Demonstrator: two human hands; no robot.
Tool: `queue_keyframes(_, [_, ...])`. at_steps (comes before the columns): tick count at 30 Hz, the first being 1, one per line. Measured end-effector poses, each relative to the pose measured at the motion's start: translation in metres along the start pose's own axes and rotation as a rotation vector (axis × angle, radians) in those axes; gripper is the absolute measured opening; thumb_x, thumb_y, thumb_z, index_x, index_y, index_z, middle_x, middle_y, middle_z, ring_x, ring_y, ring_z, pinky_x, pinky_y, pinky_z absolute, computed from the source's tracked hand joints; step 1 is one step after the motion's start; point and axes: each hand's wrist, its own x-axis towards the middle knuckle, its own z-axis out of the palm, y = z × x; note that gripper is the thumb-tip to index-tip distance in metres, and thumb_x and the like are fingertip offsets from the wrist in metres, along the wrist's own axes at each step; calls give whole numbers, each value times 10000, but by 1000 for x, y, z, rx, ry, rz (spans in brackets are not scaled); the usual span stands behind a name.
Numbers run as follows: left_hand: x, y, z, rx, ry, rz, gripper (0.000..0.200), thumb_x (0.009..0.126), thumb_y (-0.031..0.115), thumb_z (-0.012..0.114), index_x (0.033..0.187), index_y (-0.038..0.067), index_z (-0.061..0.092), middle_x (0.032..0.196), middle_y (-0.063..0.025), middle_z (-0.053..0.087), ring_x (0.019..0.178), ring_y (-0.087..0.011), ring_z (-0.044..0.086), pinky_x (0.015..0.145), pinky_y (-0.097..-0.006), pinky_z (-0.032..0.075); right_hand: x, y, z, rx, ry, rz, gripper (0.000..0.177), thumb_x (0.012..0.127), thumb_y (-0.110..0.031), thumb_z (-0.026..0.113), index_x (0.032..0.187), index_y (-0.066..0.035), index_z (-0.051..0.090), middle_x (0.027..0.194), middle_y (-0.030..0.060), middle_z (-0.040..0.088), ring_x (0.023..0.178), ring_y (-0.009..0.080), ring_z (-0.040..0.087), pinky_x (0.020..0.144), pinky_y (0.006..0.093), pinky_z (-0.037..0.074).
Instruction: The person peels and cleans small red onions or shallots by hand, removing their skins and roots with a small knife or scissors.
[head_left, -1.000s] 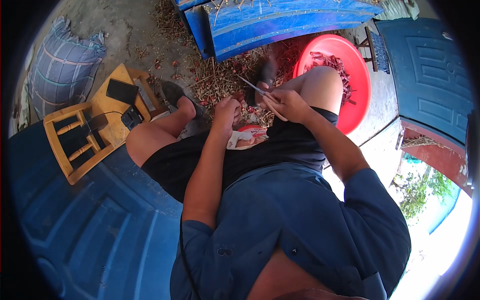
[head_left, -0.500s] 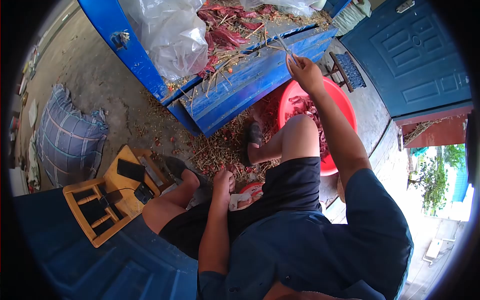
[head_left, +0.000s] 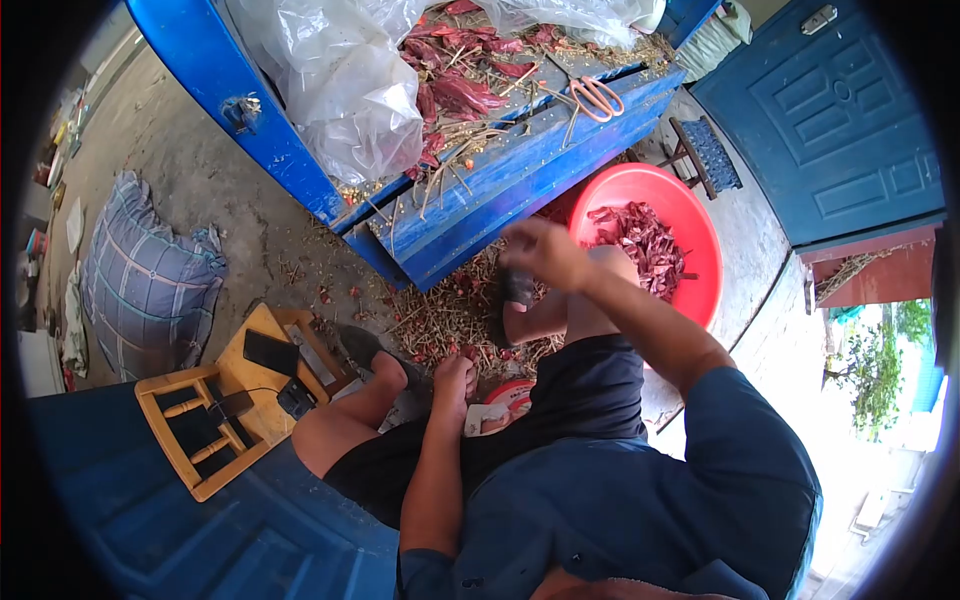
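My right hand (head_left: pixel 545 252) is over my knee, between the blue table edge and the red basin; motion smears its fingers and I see nothing clear in it. A pair of scissors (head_left: pixel 597 100) with pinkish-orange handles lies on the front ledge of the blue table (head_left: pixel 480 225). Close above my lap, my left hand (head_left: pixel 455 380) is closed in a fist; a small reddish bit shows at its top, too small to name. Dried red chillies (head_left: pixel 462 95) and stalks are strewn on the tabletop. More chillies fill part of the red basin (head_left: pixel 703 228).
Clear plastic sheeting (head_left: pixel 365 110) covers part of the table. Stalks (head_left: pixel 435 315) litter the floor between my feet. A wooden chair (head_left: pixel 225 400) with a phone (head_left: pixel 271 352) is at left, near a plaid sack (head_left: pixel 150 280). A small stool (head_left: pixel 708 150) stands behind the basin.
My right hand has let go of the scissors, which now lie on the table ledge, and has come down and left toward my knee. My left hand stays closed near my lap.
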Motion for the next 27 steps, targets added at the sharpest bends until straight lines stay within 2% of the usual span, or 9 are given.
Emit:
queue_keyframes(2, [-2, 3, 6, 20, -17, -5, 100, 875, 170, 540, 907, 89, 589, 557, 76, 379, 402, -39, 312, 370, -219, 233, -50, 14, 77, 18, -250, 61, 549, 800, -292, 746, 1284, -79, 598, 1039, 172, 690, 992, 317, 667, 894, 413, 513])
queue_keyframes(4, [-8, 2, 11, -2, -34, -17, 79, 881, 149, 538, 920, 102, 587, 569, 66, 390, 410, -41, 322, 374, -218, 242, -78, 26, 123, -49, -306, -42, 478, 797, -254, 721, 1233, -79, 635, 1057, 174, 687, 996, 337, 660, 893, 434, 514])
queue_keyframes(11, [-8, -8, 17, 74, -87, -35, 68, 901, 143, 566, 936, 102, 608, 581, 65, 412, 432, -38, 337, 392, -210, 240, -74, 16, 108, -24, -458, -142, 223, 786, -175, 677, 975, -64, 720, 985, 160, 679, 966, 336, 647, 862, 452, 509])
queue_keyframes(15, [-12, -5, 16, 33, -184, 60, 82, 905, 140, 572, 926, 87, 630, 581, 69, 414, 433, -34, 334, 393, -205, 231, -66, 6, 26, -198, -46, -237, 157, 808, -130, 679, 945, -63, 716, 913, 135, 667, 928, 327, 644, 824, 420, 516])
queue_keyframes(18, [-9, -10, 9, 72, -99, 69, 92, 908, 128, 569, 905, 71, 641, 580, 74, 409, 436, -28, 327, 394, -203, 227, -70, 13, -76, -384, 328, -88, 163, 820, -112, 691, 968, -46, 716, 947, 134, 679, 883, 315, 661, 795, 399, 531])
queue_keyframes(20, [-7, -8, 9, 60, -108, 50, 94, 901, 108, 557, 886, 66, 640, 584, 79, 407, 440, -21, 320, 394, -201, 226, -80, 46, -136, -564, 436, 95, 212, 807, -152, 721, 993, -51, 726, 993, 131, 691, 921, 294, 670, 808, 393, 541])
queue_keyframes(22, [-9, -2, 16, 74, -116, 47, 99, 897, 98, 548, 884, 63, 640, 587, 80, 408, 444, -20, 321, 397, -199, 229, -75, 38, -160, -830, 520, -47, 244, 807, -185, 743, 1007, -46, 722, 991, 134, 689, 905, 275, 675, 795, 388, 547])
queue_keyframes(23, [-10, -1, 20, 95, -117, 31, 104, 893, 88, 540, 882, 60, 639, 591, 81, 408, 447, -20, 322, 401, -197, 232, -65, 37, -164, -624, 525, 70, 297, 809, -224, 761, 1038, -40, 715, 993, 131, 688, 865, 247, 682, 768, 371, 545])
queue_keyframes(27, [-4, -10, 22, 108, -156, 75, 114, 885, 77, 531, 885, 57, 644, 603, 78, 425, 459, -22, 340, 411, -195, 249, 35, -45, -133, -373, 437, -113, 381, 831, -295, 753, 1122, -54, 701, 973, 123, 706, 732, 214, 661, 717, 345, 534])
